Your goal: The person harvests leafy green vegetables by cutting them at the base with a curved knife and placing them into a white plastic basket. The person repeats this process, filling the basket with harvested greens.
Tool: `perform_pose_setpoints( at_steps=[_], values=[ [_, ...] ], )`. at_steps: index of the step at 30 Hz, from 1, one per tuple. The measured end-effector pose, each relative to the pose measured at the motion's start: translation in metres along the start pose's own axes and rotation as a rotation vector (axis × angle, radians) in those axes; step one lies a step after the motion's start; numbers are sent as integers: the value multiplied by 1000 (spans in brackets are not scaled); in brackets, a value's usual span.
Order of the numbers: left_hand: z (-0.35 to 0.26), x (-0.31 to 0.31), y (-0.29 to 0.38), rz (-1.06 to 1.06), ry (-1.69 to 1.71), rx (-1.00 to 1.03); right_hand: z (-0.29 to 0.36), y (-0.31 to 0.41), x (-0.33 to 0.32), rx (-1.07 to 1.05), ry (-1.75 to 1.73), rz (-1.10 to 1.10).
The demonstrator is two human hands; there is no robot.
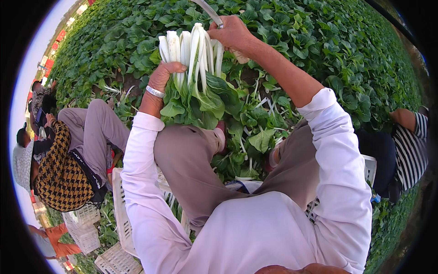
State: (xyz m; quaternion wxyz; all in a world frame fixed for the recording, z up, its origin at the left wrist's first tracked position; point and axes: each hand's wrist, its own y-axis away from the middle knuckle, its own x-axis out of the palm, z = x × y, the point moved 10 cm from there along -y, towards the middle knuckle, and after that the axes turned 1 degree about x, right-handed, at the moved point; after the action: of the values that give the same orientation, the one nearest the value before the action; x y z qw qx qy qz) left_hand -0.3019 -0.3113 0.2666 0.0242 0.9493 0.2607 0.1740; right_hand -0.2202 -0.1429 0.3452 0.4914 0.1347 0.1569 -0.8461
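A bunch of bok choy [199, 51] stands in front of my knees, white stalks upward and green leaves hanging below. My left hand [164, 76] grips it from the left side, thumb across the stalks. A metal bracelet [155, 91] circles that wrist. In my right hand [233, 34] is a sickle, its curved blade [209, 11] pointing up and left and its pale handle [240, 57] showing below the fist. The right fingertips meet the upper right stalks; whether they also pinch a stalk is hidden.
Growing bok choy [308, 44] spreads ahead. Cut leaves [261, 139] litter the ground between my feet. At my left are a white plastic crate [118, 205] holding greens and another crate [118, 258]. Co-workers crouch at left [63, 167] and right [409, 150].
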Motion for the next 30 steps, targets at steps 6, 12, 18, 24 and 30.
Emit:
perform_pose_setpoints(
  at_steps=[6, 12, 18, 24, 30],
  values=[
    [3, 42, 36, 133, 231, -58, 16, 20, -9, -5, -29, 63],
    [7, 48, 50, 95, 157, -63, 21, 32, -11, -14, -28, 99],
    [35, 21, 44, -6, 198, -78, 18, 12, -8, -102, 16, -57],
    [26, 24, 49, -38, 162, 39, -13, 4, -7, 56, -195, -120],
    [42, 57, 64, -57, 271, 47, -33, 9, -7, 258, 245, -22]
  ],
)
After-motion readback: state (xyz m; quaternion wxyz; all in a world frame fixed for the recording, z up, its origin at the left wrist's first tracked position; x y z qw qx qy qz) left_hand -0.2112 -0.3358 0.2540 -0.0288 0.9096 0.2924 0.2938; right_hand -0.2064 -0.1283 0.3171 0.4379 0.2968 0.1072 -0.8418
